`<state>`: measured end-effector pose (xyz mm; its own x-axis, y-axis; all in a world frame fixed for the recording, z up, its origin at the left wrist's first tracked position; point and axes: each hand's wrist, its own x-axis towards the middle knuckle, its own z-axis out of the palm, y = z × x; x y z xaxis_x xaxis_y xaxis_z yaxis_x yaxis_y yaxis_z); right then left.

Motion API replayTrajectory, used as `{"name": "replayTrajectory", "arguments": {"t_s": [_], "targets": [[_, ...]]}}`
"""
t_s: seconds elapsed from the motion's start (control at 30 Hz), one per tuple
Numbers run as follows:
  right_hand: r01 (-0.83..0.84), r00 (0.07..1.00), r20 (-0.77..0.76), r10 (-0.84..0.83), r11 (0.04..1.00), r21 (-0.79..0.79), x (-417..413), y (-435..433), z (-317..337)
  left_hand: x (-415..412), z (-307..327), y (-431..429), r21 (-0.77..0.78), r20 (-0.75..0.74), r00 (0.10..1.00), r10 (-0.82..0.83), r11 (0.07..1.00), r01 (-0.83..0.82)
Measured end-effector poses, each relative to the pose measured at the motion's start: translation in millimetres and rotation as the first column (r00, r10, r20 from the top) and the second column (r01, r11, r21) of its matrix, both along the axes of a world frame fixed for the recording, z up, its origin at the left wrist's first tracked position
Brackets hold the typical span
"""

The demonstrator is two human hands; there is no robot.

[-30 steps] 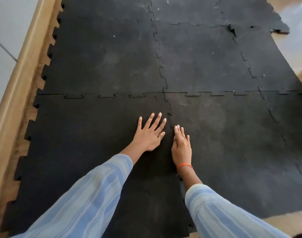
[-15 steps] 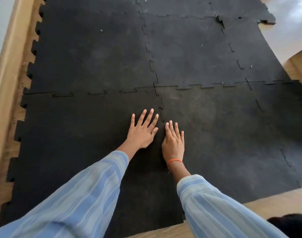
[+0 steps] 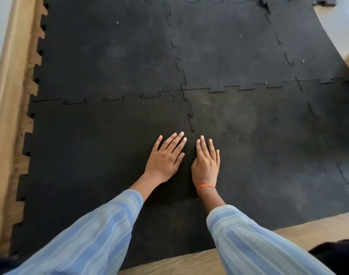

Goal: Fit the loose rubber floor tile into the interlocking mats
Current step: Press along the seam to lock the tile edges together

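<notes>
Black rubber interlocking mats cover the floor. The near-left tile (image 3: 94,155) lies under my left hand (image 3: 165,157), which rests flat on it with fingers spread. My right hand (image 3: 206,161), with an orange band at the wrist, lies flat on the near-right tile (image 3: 268,155), just right of the toothed seam (image 3: 190,120) between the two tiles. The seam runs between my hands and is hidden below them. Both hands hold nothing. The far-left tile (image 3: 110,52) and far-right tile (image 3: 229,46) lie joined beyond.
A wooden skirting board (image 3: 8,116) runs along the left, with bare wooden floor showing in the mat's toothed left edge. Wooden floor (image 3: 189,261) shows at the near edge. A tile corner (image 3: 326,2) at the far right lifts off the floor.
Both hands have slid a little nearer along the seam and sit closer together. The view has shifted forward over the mats.
</notes>
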<state>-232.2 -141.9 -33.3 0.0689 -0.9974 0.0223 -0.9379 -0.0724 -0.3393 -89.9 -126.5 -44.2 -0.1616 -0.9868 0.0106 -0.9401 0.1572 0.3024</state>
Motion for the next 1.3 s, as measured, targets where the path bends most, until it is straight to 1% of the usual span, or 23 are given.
{"name": "replayTrajectory", "arguments": {"t_s": [0.2,0.4,0.5,0.63,0.77,0.9,0.97,1.0,1.07,1.13,1.2,1.23,1.3], "targets": [[-0.019,0.997,-0.070,0.024,0.997,0.075,-1.7,-1.7,-2.7,-0.7,1.1,-1.2,0.056,0.053,0.998,-0.012,0.998,0.009],[0.003,0.999,0.037,-0.006,0.996,0.085,-7.1,9.6,1.2,-1.1,0.0,-1.8,0.100,0.074,0.997,-0.008,0.995,0.000],[0.082,0.996,0.020,-0.084,0.994,0.071,-12.7,29.7,-2.0,-1.2,-1.2,-4.0,0.117,0.045,0.999,-0.011,0.993,0.005],[0.083,0.996,-0.040,-0.080,0.993,0.081,-10.8,27.3,-7.9,-0.4,-2.5,-5.4,0.073,0.048,0.997,-0.054,0.996,0.050],[0.121,0.987,-0.106,-0.117,0.992,0.033,-9.0,27.6,-15.6,2.2,-8.5,-4.2,0.031,0.057,0.997,-0.056,0.998,0.054],[0.119,0.988,-0.105,-0.115,0.992,0.031,-9.8,26.5,-16.8,1.0,-6.1,-6.2,0.030,0.013,0.999,-0.043,0.999,0.042],[0.113,0.991,-0.074,-0.110,0.993,0.041,-10.3,24.6,-14.3,0.0,-5.8,-4.6,0.024,0.019,0.999,-0.032,0.999,0.031],[0.114,0.993,-0.028,-0.113,0.993,0.042,-10.3,23.8,-11.9,0.6,-5.6,-5.3,0.027,0.014,1.000,-0.028,0.999,0.028],[0.140,0.982,0.125,-0.142,0.990,0.028,-14.3,28.4,-5.4,1.0,-5.3,-5.1,0.032,0.015,0.999,-0.029,0.999,0.029],[0.242,0.941,0.247,-0.232,0.970,-0.009,-23.6,44.7,0.6,-0.9,-4.6,-3.3,0.038,0.031,0.999,-0.038,0.999,0.037],[0.398,0.889,0.260,-0.378,0.917,-0.030,-33.9,69.2,6.8,-0.8,-3.4,-4.5,0.050,0.035,0.999,-0.035,0.998,0.033],[0.445,0.871,0.246,-0.425,0.895,-0.029,-38.2,81.6,8.8,-0.8,-3.0,-4.5,0.051,0.040,0.999,-0.034,0.998,0.032],[0.466,0.867,0.216,-0.450,0.884,-0.030,-43.9,99.3,9.9,-3.9,-3.4,-4.3,0.052,0.046,0.998,-0.049,0.998,0.047]]}}
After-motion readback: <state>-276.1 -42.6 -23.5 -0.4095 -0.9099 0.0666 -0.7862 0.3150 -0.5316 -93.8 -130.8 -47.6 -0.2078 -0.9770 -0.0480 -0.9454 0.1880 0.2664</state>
